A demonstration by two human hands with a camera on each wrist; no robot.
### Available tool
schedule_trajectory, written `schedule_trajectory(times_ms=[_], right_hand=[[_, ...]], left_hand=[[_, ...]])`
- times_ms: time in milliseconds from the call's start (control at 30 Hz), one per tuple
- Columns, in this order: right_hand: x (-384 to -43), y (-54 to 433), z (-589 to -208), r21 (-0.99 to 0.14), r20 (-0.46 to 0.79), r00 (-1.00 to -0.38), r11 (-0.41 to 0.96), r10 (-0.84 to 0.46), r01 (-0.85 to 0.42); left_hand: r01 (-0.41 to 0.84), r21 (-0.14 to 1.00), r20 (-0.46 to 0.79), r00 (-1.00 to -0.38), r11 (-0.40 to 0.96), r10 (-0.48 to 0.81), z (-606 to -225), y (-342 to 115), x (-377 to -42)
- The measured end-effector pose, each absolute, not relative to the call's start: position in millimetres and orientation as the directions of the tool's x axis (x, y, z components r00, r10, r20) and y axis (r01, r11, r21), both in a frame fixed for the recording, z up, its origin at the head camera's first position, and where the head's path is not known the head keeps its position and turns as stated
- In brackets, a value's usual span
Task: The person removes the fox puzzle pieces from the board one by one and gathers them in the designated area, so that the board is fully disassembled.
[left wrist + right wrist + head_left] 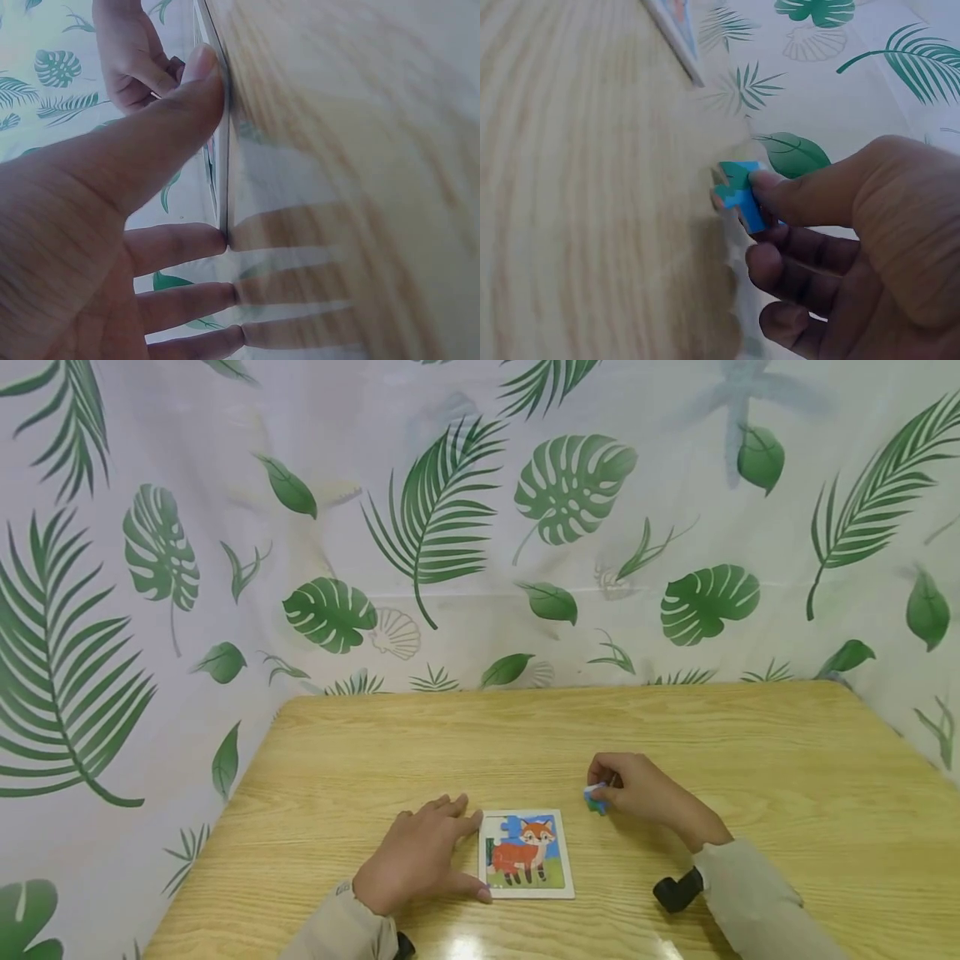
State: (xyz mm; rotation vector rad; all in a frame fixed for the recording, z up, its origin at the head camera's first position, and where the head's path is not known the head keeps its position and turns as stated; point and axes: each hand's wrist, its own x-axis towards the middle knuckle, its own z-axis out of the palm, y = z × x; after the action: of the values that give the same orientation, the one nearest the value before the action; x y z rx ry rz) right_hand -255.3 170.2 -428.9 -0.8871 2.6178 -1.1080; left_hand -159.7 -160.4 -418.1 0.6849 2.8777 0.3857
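Note:
A square fox jigsaw puzzle (528, 853) in a white-edged tray (568, 893) lies flat on the table. Its upper left part shows bare backing where a piece is absent. My left hand (420, 856) lies beside the tray's left edge, fingers spread, with thumb and fingertips touching that edge. To the right of the tray, my right hand (637, 789) pinches a blue and green puzzle piece (739, 191) between thumb and forefinger, just over the tabletop. The other fingers of that hand curl loosely below it in the right wrist view.
The wooden table (360, 743) reaches back to a white curtain (465, 635) printed with green leaves, which also runs along the left side. A black wrist strap part (677, 891) sticks out at the right sleeve.

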Motion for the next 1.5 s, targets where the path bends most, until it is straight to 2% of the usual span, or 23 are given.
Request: schedule_trajectory(times_ms=[200,733,1067,1500], right_hand=[[-254.2,170.6,-433.7,-0.641,0.082,-0.829,0.607,-0.554,-0.470],[-252.6,169.0,-433.4,-0.590,0.068,-0.849,0.665,-0.523,-0.457],[-248.2,161.3,-427.5,-0.536,0.155,-0.823,0.654,-0.546,-0.535],[-237.9,101.8,-415.8,-0.555,0.125,-0.729,0.562,-0.673,-0.614]], left_hand=[[0.417,0.280,-0.100,-0.883,0.865,0.458,-418.2,-159.4,-159.9],[0.405,0.298,-0.100,-0.887,0.864,0.451,-419.0,-159.6,-159.8],[0.399,0.295,-0.108,-0.889,0.868,0.446,-418.1,-159.8,-160.2],[0.400,0.268,-0.102,-0.893,0.877,0.438,-418.0,-159.5,-160.9]])
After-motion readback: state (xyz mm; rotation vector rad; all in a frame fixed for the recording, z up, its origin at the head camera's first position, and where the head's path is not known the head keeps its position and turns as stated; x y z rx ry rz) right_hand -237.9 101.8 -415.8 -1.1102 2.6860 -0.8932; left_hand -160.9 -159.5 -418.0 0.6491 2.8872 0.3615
